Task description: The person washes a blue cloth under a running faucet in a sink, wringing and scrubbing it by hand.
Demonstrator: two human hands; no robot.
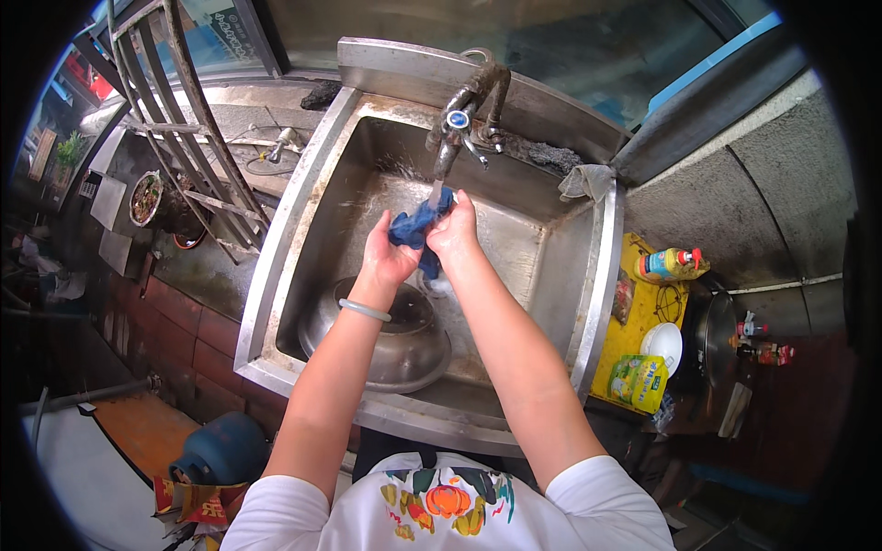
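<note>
Under the running water of a worn metal faucet (449, 141), my two hands hold a wet blue cloth (415, 226). My left hand (388, 253) grips its left end, thumb up, with a pale bangle on the wrist. My right hand (453, 227) grips the cloth's other side close to the spout, and part of the cloth hangs down between the hands. Both hands are over a stainless steel sink (510, 241). Below my left wrist, an upturned metal basin (413, 351) lies in the sink, partly hidden by my left forearm.
A grey rag (586, 182) hangs at the sink's back right corner, beside a dark scouring pad (553, 157). To the right, a yellow board (626, 303) bears a pump bottle (661, 265), a white bowl (663, 346) and a yellow-green pouch (637, 382). A metal rack (186, 124) leans at left.
</note>
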